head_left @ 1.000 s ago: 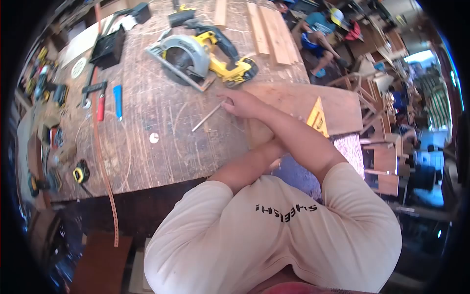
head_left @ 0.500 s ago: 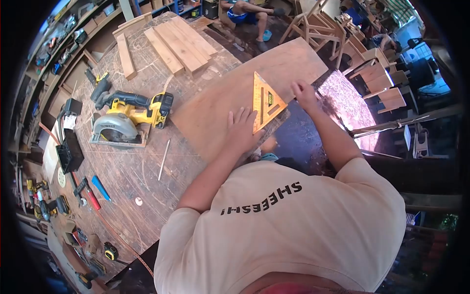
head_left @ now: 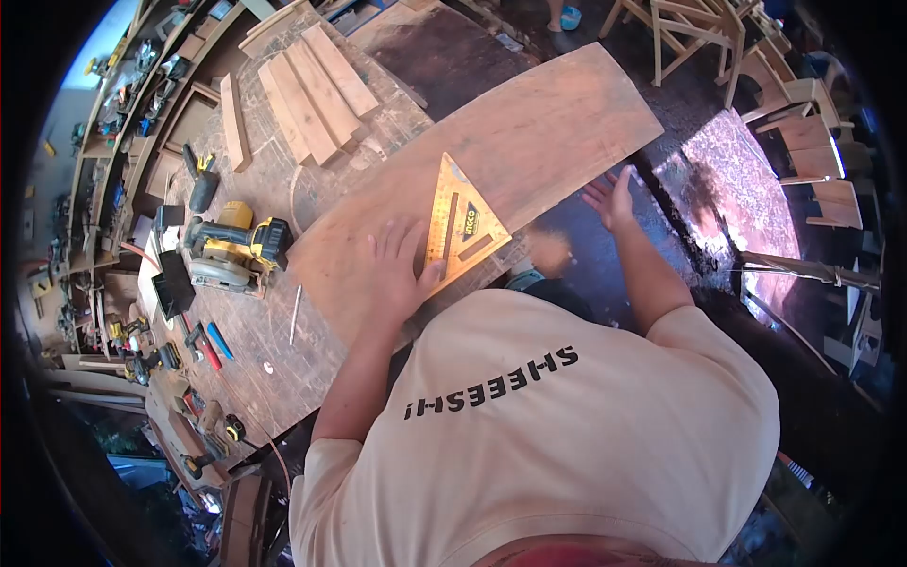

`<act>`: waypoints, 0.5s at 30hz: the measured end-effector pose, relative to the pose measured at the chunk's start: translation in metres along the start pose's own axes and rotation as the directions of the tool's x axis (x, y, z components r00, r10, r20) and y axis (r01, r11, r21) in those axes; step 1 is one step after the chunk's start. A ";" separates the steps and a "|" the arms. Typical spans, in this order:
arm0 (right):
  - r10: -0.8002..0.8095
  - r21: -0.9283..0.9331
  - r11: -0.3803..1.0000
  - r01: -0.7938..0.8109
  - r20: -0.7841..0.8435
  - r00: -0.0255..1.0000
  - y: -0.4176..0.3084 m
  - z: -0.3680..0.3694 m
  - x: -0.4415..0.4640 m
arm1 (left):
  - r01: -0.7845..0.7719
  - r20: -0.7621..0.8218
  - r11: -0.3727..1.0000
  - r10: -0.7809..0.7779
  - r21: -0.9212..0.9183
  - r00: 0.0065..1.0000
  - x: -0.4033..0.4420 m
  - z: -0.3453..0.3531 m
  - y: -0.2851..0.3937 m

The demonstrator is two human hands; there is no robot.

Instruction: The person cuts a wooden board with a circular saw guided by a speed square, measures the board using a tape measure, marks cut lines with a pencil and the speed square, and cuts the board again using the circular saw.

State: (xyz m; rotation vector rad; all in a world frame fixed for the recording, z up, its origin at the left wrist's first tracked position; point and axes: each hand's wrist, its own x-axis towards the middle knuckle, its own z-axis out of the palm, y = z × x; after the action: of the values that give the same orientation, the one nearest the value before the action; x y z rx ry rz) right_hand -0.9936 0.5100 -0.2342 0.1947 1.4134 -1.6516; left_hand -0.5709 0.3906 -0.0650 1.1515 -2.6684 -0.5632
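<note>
A wide wooden board (head_left: 539,118) lies at an angle across the workbench, its right end sticking out past the bench. On its near edge rests a yellow triangular speed square (head_left: 470,227). My left hand (head_left: 399,269) is spread flat on the board, with the thumb at the square's left side. My right hand (head_left: 612,197) is open beside the board's near right edge, fingers pointing toward it; whether they touch the edge I cannot tell. A thin pencil-like stick (head_left: 296,315) lies on the bench left of the board.
A yellow cordless circular saw (head_left: 236,246) stands on the workbench (head_left: 274,345), left of the board. Several wooden strips (head_left: 316,94) lie at the back. Blue and red hand tools (head_left: 210,345) and a tape measure (head_left: 234,428) sit leftward. Wooden chair frames (head_left: 694,42) stand far right.
My right hand has gone from closed fingers near the square to an open hand farther along the board's edge. The view has shifted; my left hand stays at the square, its fingers more spread.
</note>
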 end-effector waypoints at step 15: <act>-0.531 -0.082 0.806 0.587 0.338 0.777 -0.114 0.213 -0.079 | -0.297 0.059 0.943 0.308 -0.148 0.949 0.018 0.010 0.010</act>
State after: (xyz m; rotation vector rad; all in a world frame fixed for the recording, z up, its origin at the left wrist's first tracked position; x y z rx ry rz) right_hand -0.9400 0.3625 -0.0345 -0.6301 1.4524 -1.9035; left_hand -0.5930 0.3871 -0.0699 0.6752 -2.7482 -0.7357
